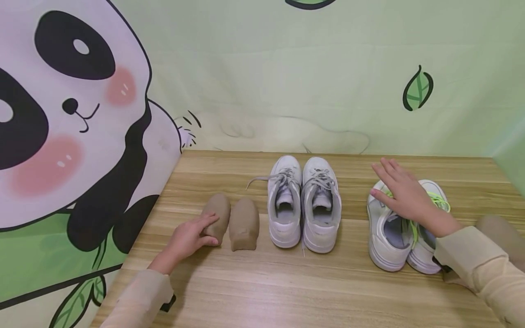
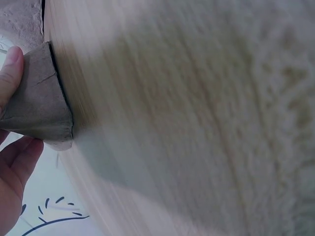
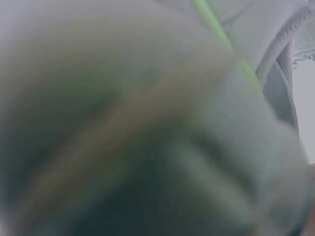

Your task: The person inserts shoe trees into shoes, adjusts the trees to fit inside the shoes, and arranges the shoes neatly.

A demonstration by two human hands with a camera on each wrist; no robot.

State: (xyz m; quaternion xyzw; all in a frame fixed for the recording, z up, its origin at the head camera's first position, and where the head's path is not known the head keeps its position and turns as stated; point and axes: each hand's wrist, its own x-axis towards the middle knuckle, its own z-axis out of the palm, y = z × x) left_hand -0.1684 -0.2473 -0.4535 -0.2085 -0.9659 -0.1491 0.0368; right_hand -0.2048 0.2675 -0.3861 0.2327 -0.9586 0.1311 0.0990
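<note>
Two brown moulded-pulp shoe inserts lie side by side on the wooden surface at left. My left hand (image 1: 187, 235) holds the left shoe insert (image 1: 220, 210), thumb on one side and fingers on the other, as the left wrist view also shows. The right shoe insert (image 1: 244, 223) lies just beside it, untouched. Over a pair of white sneakers with green laces (image 1: 385, 248) is my right hand (image 1: 406, 195), fingers straight and holding nothing visible. Whether it touches them I cannot tell. The right wrist view is mostly a blur, with a green lace (image 3: 211, 19) crossing its top.
A second pair of white sneakers (image 1: 321, 234) with grey laces stands in the middle, one lace trailing left. More brown shapes (image 1: 502, 234) lie at far right, partly behind my right sleeve. A green wall (image 1: 262, 82) with a painted panda (image 1: 82, 114) bounds the wooden surface.
</note>
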